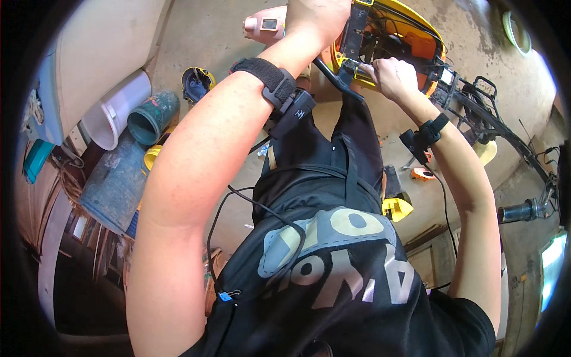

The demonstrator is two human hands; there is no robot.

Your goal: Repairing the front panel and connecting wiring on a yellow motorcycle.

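Above my legs stands a yellow and orange vehicle body shell [439, 33] with its inside exposed, showing wires and dark metal parts. At the top edge, my left hand [318, 16] reaches to the near left side of the shell; its fingers are hidden or cut off. My right hand [395, 77] is closed at the shell's near edge, thumb and fingers against a metal bracket [350, 66]. Whatever small part they pinch does not show. A curved black bar [333, 76] runs below the bracket. Left of it sits a pink casing [266, 25] with a small dark window.
A dark frame with cables [505, 122] extends right toward a black handlebar grip [517, 212]. On the left are a white bucket [116, 110], a green bucket [153, 118] and a blue drum [113, 184]. A yellow-rimmed helmet [197, 84] and a yellow piece [397, 208] lie on the floor.
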